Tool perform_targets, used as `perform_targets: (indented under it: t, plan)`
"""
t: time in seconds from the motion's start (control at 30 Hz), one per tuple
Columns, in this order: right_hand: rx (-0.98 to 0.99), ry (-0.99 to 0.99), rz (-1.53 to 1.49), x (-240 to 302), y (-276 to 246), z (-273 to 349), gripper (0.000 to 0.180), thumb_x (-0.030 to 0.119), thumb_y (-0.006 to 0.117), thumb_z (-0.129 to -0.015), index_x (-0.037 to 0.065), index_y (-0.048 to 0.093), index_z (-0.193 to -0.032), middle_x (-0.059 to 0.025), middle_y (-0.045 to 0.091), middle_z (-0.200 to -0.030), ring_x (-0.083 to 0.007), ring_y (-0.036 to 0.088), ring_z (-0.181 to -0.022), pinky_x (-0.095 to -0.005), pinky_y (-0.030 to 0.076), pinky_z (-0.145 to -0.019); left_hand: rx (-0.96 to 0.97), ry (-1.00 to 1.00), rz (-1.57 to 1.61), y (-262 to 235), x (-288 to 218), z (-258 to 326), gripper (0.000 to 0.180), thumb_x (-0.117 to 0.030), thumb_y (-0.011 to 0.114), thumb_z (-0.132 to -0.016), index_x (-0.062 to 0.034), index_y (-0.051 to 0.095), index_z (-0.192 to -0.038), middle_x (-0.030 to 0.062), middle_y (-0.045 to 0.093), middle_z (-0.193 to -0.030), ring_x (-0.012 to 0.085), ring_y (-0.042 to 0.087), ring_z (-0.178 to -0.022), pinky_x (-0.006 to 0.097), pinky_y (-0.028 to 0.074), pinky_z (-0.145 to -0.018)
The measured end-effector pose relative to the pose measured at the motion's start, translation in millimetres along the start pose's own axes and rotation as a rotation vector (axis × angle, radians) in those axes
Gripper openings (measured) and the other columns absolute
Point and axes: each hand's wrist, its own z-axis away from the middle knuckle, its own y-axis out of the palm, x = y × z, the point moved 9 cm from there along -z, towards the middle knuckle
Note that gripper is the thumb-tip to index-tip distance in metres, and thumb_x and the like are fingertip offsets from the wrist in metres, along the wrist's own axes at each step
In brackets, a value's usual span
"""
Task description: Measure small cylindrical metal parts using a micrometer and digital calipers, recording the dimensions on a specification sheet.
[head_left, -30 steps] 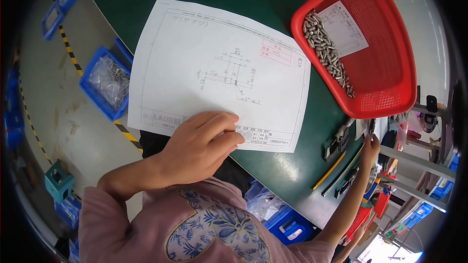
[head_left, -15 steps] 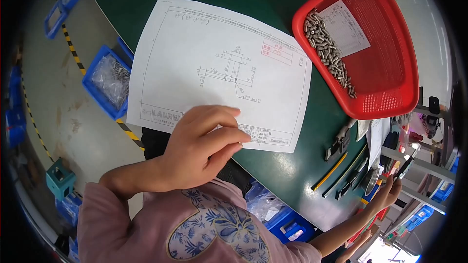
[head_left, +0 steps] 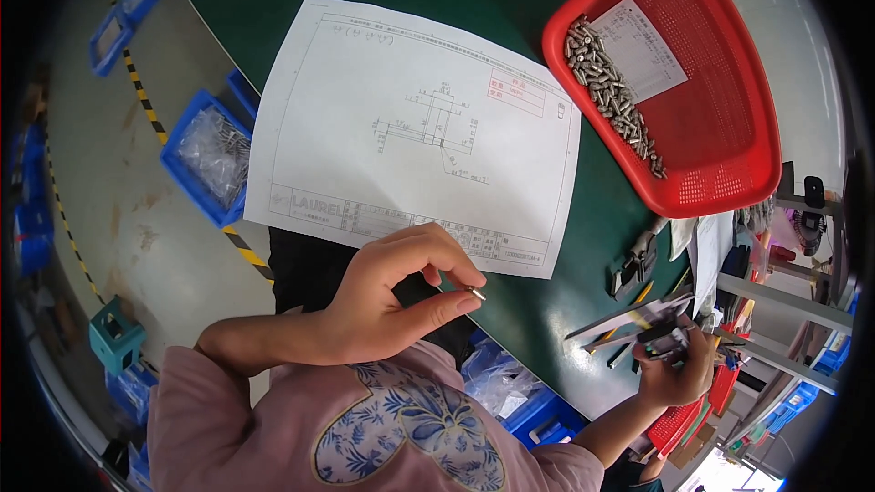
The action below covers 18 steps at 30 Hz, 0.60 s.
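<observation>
My left hand [head_left: 401, 287] is raised at the near edge of the table, pinching a small silver metal pin [head_left: 478, 293] between thumb and forefinger. My right hand [head_left: 679, 378], over the right part of the table, grips a digital caliper [head_left: 663, 337], which is slightly blurred and points left. Beyond my left hand lies a white sheet with a technical drawing [head_left: 365, 146]. A red plastic basket [head_left: 729, 128] stands at the far right, with many small metal pins [head_left: 606, 91] and a paper slip [head_left: 638, 50] inside.
On the green table [head_left: 510, 328], a dark plier-like tool [head_left: 638, 264] and a yellow pencil [head_left: 645, 292] lie between basket and caliper. Left of the table is a blue bin [head_left: 169, 155] with bagged metal parts. Grey shelving [head_left: 775, 301] stands at the right.
My right hand has lifted the caliper and brought it left and nearer to me. My left hand has moved slightly right and off the drawing, with the pin now showing at its fingertips.
</observation>
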Motion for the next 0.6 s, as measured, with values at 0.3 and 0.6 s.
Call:
perform_targets:
  t: [0.3,0.6]
  plan:
    - [0.168,0.195,-0.414,25.3,64.5,-7.2,0.045,0.024,0.065,-0.073,-0.006,0.056,-0.105,-0.0071,0.050,-0.063,-0.0142,0.045,-0.048,-0.0237,0.035,-0.042,-0.071,-0.200,0.356,9.5,20.6,-2.9,0.018,0.004,0.059,-0.078,0.0022,0.055,-0.095,0.0078,0.056,-0.093,0.0108,0.053,-0.083,0.023,0.042,-0.072]
    - [0.194,0.174,-0.448,37.7,77.3,-8.0,0.038,0.022,0.068,-0.070,-0.003,0.059,-0.098,-0.0067,0.051,-0.060,-0.0148,0.047,-0.042,-0.0239,0.036,-0.039,-0.058,-0.173,0.312,9.8,20.0,-5.5,0.015,0.004,0.060,-0.078,0.0038,0.058,-0.092,0.0081,0.059,-0.092,0.0100,0.054,-0.080,0.023,0.043,-0.071]
